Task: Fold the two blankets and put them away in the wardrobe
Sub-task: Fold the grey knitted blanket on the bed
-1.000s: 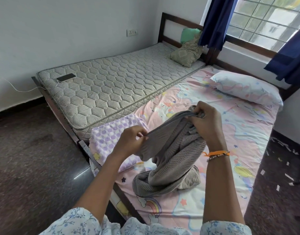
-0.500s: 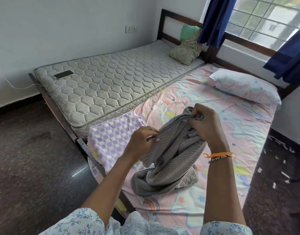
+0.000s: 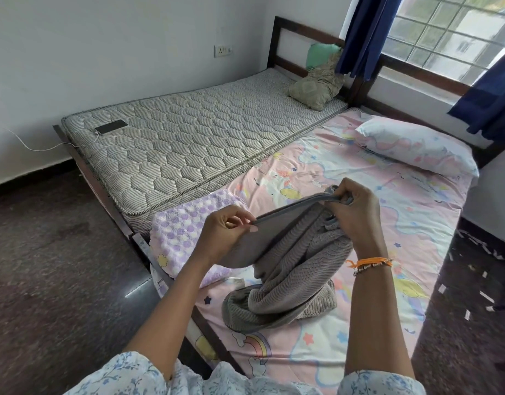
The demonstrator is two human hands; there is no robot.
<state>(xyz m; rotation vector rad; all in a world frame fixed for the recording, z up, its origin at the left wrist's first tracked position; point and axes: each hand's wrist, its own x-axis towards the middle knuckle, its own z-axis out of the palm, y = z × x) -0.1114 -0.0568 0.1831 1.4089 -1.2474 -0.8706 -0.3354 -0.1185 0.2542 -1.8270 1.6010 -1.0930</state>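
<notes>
Soft, limp grey blanket; best held along hem. Both hands, left and right, pinching it.

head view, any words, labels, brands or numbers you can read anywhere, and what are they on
No readable text anywhere.
Small white tag at the edge of the purple dotted fleece blanket: print too small and blurred to read.
Pink cartoon-print bedsheet: only pictures, no words made out.
Black phone on the grey quilted mattress: screen dark.
</notes>
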